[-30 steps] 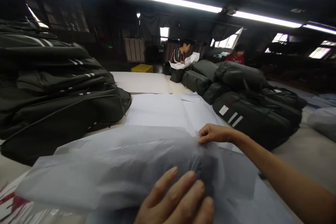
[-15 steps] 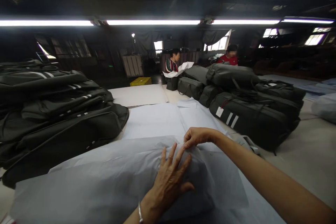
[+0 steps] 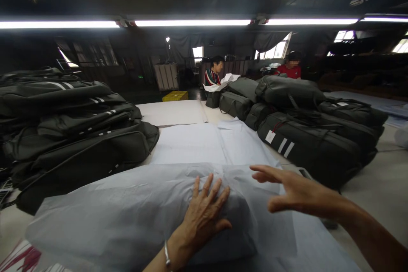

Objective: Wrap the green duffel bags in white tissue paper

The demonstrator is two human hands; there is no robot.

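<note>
A large bulky bundle covered in thin white paper (image 3: 121, 212) lies right in front of me; something dark shows faintly through the sheet, but what it is stays hidden. My left hand (image 3: 205, 208), with a silver bangle at the wrist, presses flat on top of the paper, fingers spread. To its right my right hand (image 3: 296, 191) hovers over the paper, thumb and fingers apart, holding nothing. Beyond the bundle, flat white sheets (image 3: 188, 142) are spread on the table. A pale object (image 3: 304, 173) is partly hidden behind my right hand.
Dark bags (image 3: 79, 144) are piled at left. More dark bags (image 3: 312, 144), one with a white tag (image 3: 270, 137), stand at right. Red-and-white material (image 3: 24, 257) lies at lower left. Two people work farther back, near a yellow crate (image 3: 175, 96).
My right hand has let go of the paper beside my left fingertips, opened and moved right. The left hand stays on the bundle. The view has shifted slightly.
</note>
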